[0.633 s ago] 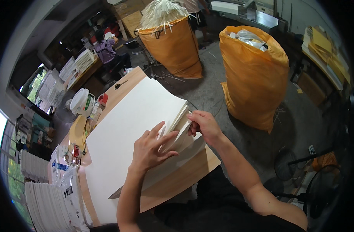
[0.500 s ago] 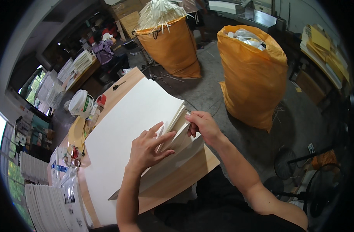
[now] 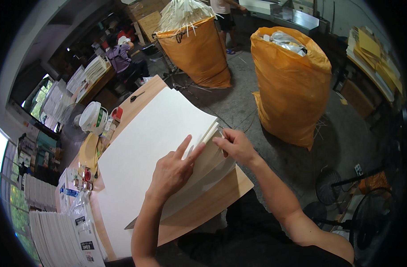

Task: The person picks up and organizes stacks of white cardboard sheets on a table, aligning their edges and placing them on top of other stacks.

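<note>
A stack of large white paper sheets [image 3: 145, 142] covers most of the wooden tabletop [image 3: 221, 192], its near right edges fanned and lifted. My right hand [image 3: 235, 146] is closed in a pinch at the raised corner of the sheets, thumb and forefinger together at their edge. My left hand [image 3: 173, 171] rests against the fanned edge with its fingers stretched out. The index and middle fingers are spread on the top sheets. Its thumb is mostly hidden.
Along the table's left side stand a white bucket [image 3: 93, 116], tape rolls, scissors [image 3: 136, 97] and a paper stack [image 3: 52, 236]. Beyond are two orange sacks [image 3: 290, 84] [image 3: 194, 53] on the floor. A fan [image 3: 372, 218] stands at right. Two people are farther back.
My left hand has turned and its fingers have straightened along the sheet edges. The raised corner sits closer together, and my right hand has shifted slightly right and down. A person behind has moved into fuller view.
</note>
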Demonstrator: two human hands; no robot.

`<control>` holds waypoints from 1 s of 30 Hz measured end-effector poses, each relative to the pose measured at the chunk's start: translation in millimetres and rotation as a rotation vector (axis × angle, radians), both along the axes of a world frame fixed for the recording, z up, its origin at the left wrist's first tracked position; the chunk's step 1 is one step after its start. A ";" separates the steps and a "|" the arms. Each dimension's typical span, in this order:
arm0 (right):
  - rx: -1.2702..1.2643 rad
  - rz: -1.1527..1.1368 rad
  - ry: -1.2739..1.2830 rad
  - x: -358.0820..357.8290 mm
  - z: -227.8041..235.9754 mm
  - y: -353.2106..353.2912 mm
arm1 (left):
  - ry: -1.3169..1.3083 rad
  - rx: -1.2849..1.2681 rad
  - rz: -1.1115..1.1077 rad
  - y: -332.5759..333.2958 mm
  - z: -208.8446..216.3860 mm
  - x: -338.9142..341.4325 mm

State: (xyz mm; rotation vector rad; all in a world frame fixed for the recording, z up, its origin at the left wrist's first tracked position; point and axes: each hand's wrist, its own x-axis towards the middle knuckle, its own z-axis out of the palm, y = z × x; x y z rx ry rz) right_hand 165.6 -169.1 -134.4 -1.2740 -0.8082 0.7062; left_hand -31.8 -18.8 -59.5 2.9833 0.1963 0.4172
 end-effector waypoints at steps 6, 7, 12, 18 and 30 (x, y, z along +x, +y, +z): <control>0.117 0.113 0.488 -0.3 11.2 7.4 | -0.032 -0.001 -0.035 5.9 2.1 -4.8; 0.130 0.114 0.501 -0.7 11.6 8.0 | -0.049 -0.011 -0.036 2.2 4.2 -4.5; 0.144 0.131 0.510 -1.2 9.8 9.0 | -0.079 -0.024 -0.020 3.2 1.7 -4.4; 0.099 0.142 0.416 3.6 6.8 3.8 | -0.051 -0.050 -0.028 6.8 3.2 -3.8; 0.228 0.155 0.517 0.6 2.9 0.2 | 0.010 -0.069 -0.027 5.4 8.1 -5.0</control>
